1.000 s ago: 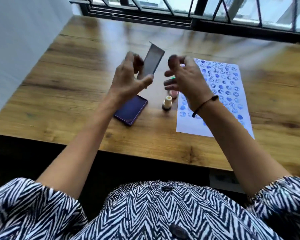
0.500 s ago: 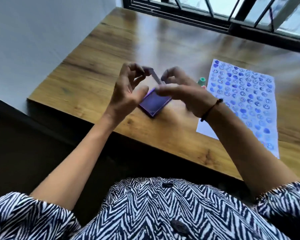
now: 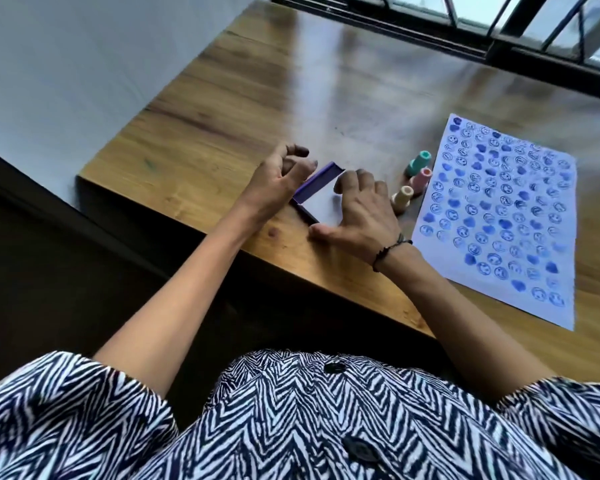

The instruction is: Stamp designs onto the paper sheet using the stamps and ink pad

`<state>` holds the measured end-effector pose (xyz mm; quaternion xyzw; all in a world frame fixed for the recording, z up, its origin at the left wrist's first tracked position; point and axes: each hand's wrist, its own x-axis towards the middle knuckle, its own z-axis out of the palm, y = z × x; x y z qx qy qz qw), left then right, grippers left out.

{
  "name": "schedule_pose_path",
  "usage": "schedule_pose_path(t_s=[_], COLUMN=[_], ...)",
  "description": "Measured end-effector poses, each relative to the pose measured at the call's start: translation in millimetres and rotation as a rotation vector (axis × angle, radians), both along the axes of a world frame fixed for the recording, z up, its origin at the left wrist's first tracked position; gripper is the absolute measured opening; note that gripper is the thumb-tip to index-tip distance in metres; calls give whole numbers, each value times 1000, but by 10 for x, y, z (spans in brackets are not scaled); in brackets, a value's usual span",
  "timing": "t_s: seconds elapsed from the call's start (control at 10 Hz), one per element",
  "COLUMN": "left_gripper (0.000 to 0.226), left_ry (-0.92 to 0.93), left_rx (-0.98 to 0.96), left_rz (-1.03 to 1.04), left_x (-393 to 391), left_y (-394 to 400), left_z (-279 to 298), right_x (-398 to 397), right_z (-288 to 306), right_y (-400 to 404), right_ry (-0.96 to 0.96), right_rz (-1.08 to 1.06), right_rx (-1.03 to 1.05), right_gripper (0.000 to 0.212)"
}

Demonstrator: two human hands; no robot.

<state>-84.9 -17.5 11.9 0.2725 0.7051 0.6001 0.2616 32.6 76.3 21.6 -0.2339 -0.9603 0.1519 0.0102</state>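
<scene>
The purple ink pad (image 3: 318, 184) lies near the table's front edge with its lid down; the lid's top shines pale. My left hand (image 3: 277, 181) holds the pad's left side with its fingertips. My right hand (image 3: 361, 213) lies spread over the lid, fingers on the far edge and thumb at the near corner. Three small stamps stand just right of my right hand: a teal stamp (image 3: 417, 163), a pink stamp (image 3: 424, 179) and a cream stamp (image 3: 402, 198). The white paper sheet (image 3: 499, 216) lies further right, covered with several rows of blue smiley and heart prints.
The wooden table (image 3: 243, 109) ends at a white wall on the left, and its front edge runs close below my hands. A black-framed window (image 3: 499, 32) runs along the far side. My striped shirt fills the bottom of the view.
The lid, held up open a second ago, has come down onto the ink pad. Both hands dropped with it to the table. My view has swung left.
</scene>
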Motion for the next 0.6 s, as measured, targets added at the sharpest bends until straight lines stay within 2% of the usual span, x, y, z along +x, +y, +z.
schedule_pose_path(t_s=[0.1, 0.4, 0.5, 0.6], left_gripper=[37, 17, 27, 39], left_ry=[17, -127, -47, 185], left_rx=[-42, -23, -65, -200], left_rz=[-14, 34, 25, 19], left_x=[3, 30, -2, 14], left_y=[20, 57, 100, 130], left_z=[2, 20, 19, 96], right_x=[-13, -241, -260, -178], right_z=[-17, 68, 80, 162], right_y=[5, -96, -101, -42], right_ry=[-4, -26, -24, 3], right_rz=[0, -59, -50, -20], right_rx=[4, -83, -82, -62], right_gripper=[77, 70, 75, 86])
